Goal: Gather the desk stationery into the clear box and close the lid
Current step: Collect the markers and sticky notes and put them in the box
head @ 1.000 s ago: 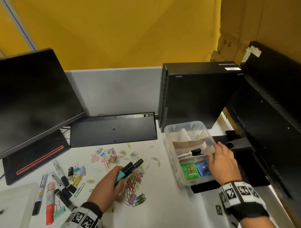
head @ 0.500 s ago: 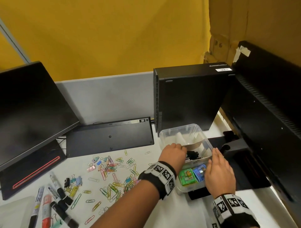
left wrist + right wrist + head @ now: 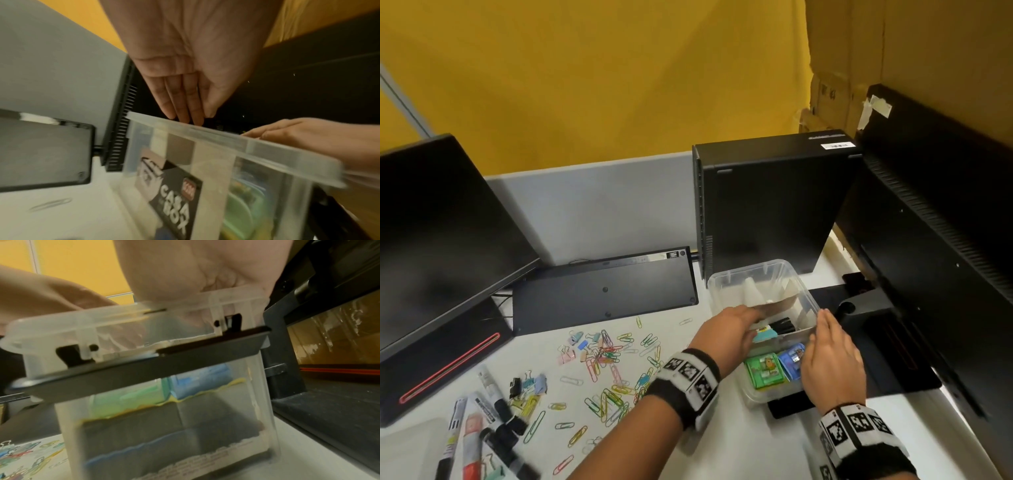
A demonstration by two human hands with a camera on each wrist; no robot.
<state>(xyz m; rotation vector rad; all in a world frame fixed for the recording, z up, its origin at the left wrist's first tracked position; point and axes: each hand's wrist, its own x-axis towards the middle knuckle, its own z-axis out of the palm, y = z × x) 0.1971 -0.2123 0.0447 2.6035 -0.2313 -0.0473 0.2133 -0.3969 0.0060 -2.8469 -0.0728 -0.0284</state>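
Clear box point(image 3: 774, 274) stands on the white tabletop point(image 3: 739, 442), just in front of the black computer tower point(image 3: 774, 202). No lid on it. Inside: a green packet point(image 3: 763, 368) and a blue packet point(image 3: 792, 359) at the near end, black markers point(image 3: 784, 325) in the middle section, cardboard dividers toward the far end.

Left hand point(image 3: 732, 325) reaches over the box's left wall, fingers down inside by the markers. A teal-capped marker point(image 3: 765, 334) lies just at its fingertips. In the left wrist view the fingers point(image 3: 185, 100) are straight and together, tips at the box rim; grip released, nothing clasped.

Right hand point(image 3: 832, 359) lies flat against the box's right wall, fingers extended along the rim; grip released, pressing the box only. In the right wrist view the palm point(image 3: 195, 272) rests on the box's top edge.

Left of the box, loose on the tabletop: a scatter of coloured paper clips point(image 3: 613, 359), a few binder clips point(image 3: 527, 383) beyond them, then a cluster of markers point(image 3: 482, 428) near the left corner. A dark keyboard point(image 3: 602, 291), underside up, lies behind the clips, left of the tower. A black monitor point(image 3: 441, 240) stands far left of the box.
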